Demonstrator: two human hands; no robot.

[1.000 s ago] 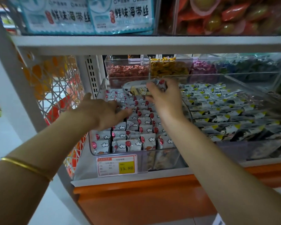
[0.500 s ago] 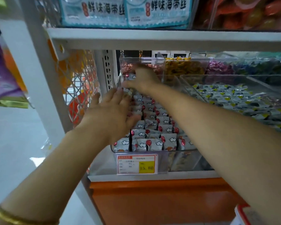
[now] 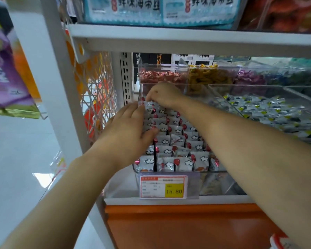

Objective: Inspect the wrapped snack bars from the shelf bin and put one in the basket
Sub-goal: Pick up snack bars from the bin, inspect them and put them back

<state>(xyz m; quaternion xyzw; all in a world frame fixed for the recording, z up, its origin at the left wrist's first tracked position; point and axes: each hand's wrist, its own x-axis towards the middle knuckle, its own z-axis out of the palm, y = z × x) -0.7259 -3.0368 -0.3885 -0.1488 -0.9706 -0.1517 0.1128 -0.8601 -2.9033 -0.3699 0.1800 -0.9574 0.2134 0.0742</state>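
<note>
A clear shelf bin (image 3: pixel 216 169) holds rows of upright snack bars (image 3: pixel 166 141) in silver wrappers printed with white clouds and red balloons. My left hand (image 3: pixel 127 130) lies on the left rows with its fingers straight, the fingertips near the bin's left wall. My right hand (image 3: pixel 162 96) reaches to the back of the bin. Its fingers curl down and pinch the top of a snack bar (image 3: pixel 150 106) in the last row. My right forearm crosses over the right rows and hides part of them.
A price tag (image 3: pixel 162 186) reading 15.80 hangs on the bin's front. To the right is a bin of yellow-tipped sweets (image 3: pixel 267 112); behind are pink sweets (image 3: pixel 160 76) and yellow sweets (image 3: pixel 208 76). A shelf board (image 3: pixel 187 38) hangs low overhead. A red-and-white object (image 3: pixel 280 241) shows bottom right.
My right hand carried a wrapped pack from above the bin's middle to the back row and lowered onto the bars there. My left hand slid forward along the left rows.
</note>
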